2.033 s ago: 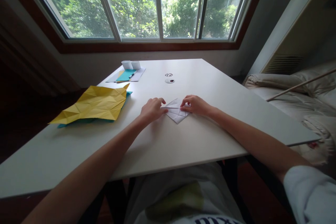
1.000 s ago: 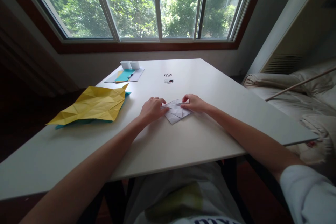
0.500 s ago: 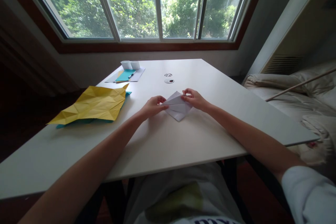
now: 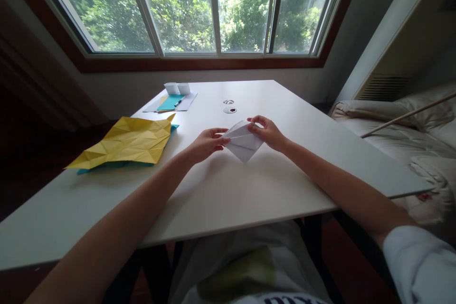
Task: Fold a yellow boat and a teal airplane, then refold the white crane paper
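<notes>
A folded piece of white paper [image 4: 244, 145], diamond-shaped with a crease running across it, is held between my two hands over the white table [image 4: 228, 194]. My left hand [image 4: 211, 143] pinches its left corner between thumb and fingers. On the other side, my right hand [image 4: 266, 132] grips the upper right edge, thumb in front and fingertips partly hidden behind the paper. The paper's lower point hangs toward me, close above the tabletop; whether it touches I cannot tell.
Left of my arms lies a creased yellow sheet [image 4: 131, 140] over a teal sheet [image 4: 117, 165]. Farther back are two small white paper boxes [image 4: 177, 88], a teal paper [image 4: 171, 102] and a pen [image 4: 178, 102]. Two round fittings [image 4: 230, 110] sit in the tabletop.
The paper has lifted and tilted slightly between my hands, shifting a little to the right. My left hand has moved slightly right and up with it.
</notes>
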A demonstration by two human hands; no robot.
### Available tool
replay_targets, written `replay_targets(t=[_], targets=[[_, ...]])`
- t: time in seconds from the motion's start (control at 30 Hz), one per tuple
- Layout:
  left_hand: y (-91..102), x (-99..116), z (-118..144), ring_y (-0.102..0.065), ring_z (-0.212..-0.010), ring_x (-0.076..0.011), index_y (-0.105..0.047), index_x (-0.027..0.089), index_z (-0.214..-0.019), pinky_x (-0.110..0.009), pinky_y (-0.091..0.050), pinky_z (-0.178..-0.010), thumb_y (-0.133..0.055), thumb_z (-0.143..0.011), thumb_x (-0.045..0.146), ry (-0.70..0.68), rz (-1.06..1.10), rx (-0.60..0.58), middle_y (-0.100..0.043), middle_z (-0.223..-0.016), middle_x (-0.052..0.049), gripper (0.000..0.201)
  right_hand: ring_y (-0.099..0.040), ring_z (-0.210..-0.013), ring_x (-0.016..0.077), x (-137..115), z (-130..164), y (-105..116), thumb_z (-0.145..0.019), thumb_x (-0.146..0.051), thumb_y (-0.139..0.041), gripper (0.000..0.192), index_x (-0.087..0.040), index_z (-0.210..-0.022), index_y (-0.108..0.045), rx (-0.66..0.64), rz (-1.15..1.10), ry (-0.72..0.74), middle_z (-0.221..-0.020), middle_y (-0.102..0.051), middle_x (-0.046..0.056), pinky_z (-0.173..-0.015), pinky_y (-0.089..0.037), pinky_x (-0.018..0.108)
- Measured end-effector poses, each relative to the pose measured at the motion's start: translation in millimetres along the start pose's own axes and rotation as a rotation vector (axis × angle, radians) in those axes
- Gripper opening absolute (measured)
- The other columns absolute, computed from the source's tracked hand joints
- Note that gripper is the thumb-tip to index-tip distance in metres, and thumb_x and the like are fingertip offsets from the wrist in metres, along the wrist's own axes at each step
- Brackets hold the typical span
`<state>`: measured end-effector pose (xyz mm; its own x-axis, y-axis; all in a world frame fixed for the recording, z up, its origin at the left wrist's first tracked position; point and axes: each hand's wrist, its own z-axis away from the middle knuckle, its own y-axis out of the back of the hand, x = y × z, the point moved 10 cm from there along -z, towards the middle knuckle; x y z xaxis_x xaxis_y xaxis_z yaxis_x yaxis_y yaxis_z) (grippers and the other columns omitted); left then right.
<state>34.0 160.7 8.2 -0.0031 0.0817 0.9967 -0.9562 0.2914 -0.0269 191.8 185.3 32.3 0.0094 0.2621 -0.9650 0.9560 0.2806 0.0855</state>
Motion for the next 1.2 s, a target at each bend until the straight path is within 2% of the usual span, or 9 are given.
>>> replay_targets(t=[0.2, 0.27, 0.37, 0.5, 0.63, 0.83, 0.97, 1.07, 1.2], targets=[[2.7, 4.5, -2.8, -0.054, -0.064, -0.0102, -0.065, 0.010, -0.097, -0.025, -0.040, -0.057, -0.080, -0.054, 0.028, -0.081, -0.030, 0.045, -0.064, -0.082, -0.006, 0.049, -0.058, -0.079, 0.0144, 4.0, 0.3, 2.5, -0.059, -0.043, -0.073, 0.039, -0.016, -0.073, -0.050, -0.007, -0.052, -0.029, -0.112, -0.055, 0.009, -0.062, -0.047, 0.025], [6.7, 8.3, -3.0, -0.055, -0.065, -0.0111, -0.064, 0.011, -0.097, -0.026, -0.040, -0.058, -0.080, -0.053, 0.029, -0.128, -0.041, 0.084, -0.065, -0.082, -0.006, 0.050, -0.059, -0.078, 0.0148, 6.8, -0.1, 2.4, -0.060, -0.041, -0.074, 0.040, -0.017, -0.084, -0.053, -0.019, -0.054, -0.054, -0.108, -0.057, 0.008, -0.061, -0.048, 0.025], [13.1, 15.3, -2.2, -0.056, -0.067, -0.0126, -0.063, 0.011, -0.096, -0.026, -0.041, -0.059, -0.079, -0.054, 0.030, -0.195, -0.079, 0.136, -0.065, -0.085, -0.006, 0.049, -0.062, -0.081, 0.0175, 17.7, 0.9, -3.3, -0.062, -0.039, -0.075, 0.057, -0.020, -0.108, -0.048, -0.103, -0.059, -0.158, -0.103, -0.061, 0.008, -0.064, -0.051, 0.029], [16.3, 23.9, 0.0, -0.056, -0.067, -0.0130, -0.062, 0.011, -0.096, -0.026, -0.040, -0.058, -0.076, -0.056, 0.031, -0.261, -0.143, 0.164, -0.065, -0.082, -0.005, 0.047, -0.063, -0.088, 0.0198, 20.4, 5.4, -14.2, -0.065, -0.040, -0.074, 0.059, -0.020, -0.115, -0.051, -0.259, -0.012, -0.201, -0.101, -0.064, 0.009, -0.070, -0.053, 0.032], [17.5, 26.5, 1.1, -0.054, -0.064, -0.0121, -0.060, 0.012, -0.095, -0.025, -0.038, -0.057, -0.076, -0.056, 0.030, -0.283, -0.166, 0.190, -0.064, -0.078, -0.003, 0.046, -0.062, -0.090, 0.0203, 12.3, 7.8, -18.6, -0.065, -0.041, -0.072, 0.052, -0.019, -0.109, -0.058, -0.303, 0.046, -0.142, -0.105, -0.064, 0.009, -0.073, -0.053, 0.031], [14.0, 22.1, -0.3, -0.056, -0.067, -0.0137, -0.060, 0.013, -0.099, -0.026, -0.040, -0.059, -0.077, -0.055, 0.032, -0.228, -0.116, 0.156, -0.064, -0.080, -0.005, 0.050, -0.062, -0.085, 0.0194, 7.7, 1.3, -10.0, -0.062, -0.040, -0.074, 0.051, -0.016, -0.104, -0.060, -0.182, 0.016, -0.045, -0.099, -0.066, 0.008, -0.072, -0.051, 0.033], [11.7, 16.8, -0.3, -0.056, -0.070, -0.0132, -0.065, 0.014, -0.088, -0.025, -0.041, -0.061, -0.076, -0.058, 0.034, -0.145, -0.061, 0.111, -0.065, -0.081, -0.005, 0.038, -0.060, -0.082, 0.0181, 1.7, -1.2, -3.0, -0.062, -0.040, -0.073, 0.044, -0.015, -0.096, -0.062, -0.121, 0.047, 0.018, -0.094, -0.066, 0.006, -0.073, -0.049, 0.032], [13.3, 32.0, 3.8, -0.055, -0.068, -0.0131, -0.066, 0.015, -0.079, -0.026, -0.041, -0.063, -0.073, -0.060, 0.034, -0.258, -0.173, 0.129, -0.064, -0.076, -0.003, 0.028, -0.059, -0.078, 0.0181, -15.2, 2.8, 4.2, -0.067, -0.041, -0.068, 0.034, -0.016, -0.088, -0.062, -0.056, 0.238, 0.121, -0.086, -0.066, 0.004, -0.069, -0.048, 0.031], [3.9, 62.4, 17.3, -0.055, -0.077, -0.0175, -0.066, 0.017, -0.080, -0.031, -0.043, -0.072, -0.064, -0.071, 0.032, -0.528, -0.667, 0.173, -0.065, -0.080, -0.004, 0.018, -0.056, -0.079, 0.0175, -47.4, 15.9, 0.8, -0.077, -0.032, -0.058, 0.014, -0.019, -0.082, -0.061, -0.026, 0.697, 0.378, -0.082, -0.064, 0.003, -0.078, -0.042, 0.032]])
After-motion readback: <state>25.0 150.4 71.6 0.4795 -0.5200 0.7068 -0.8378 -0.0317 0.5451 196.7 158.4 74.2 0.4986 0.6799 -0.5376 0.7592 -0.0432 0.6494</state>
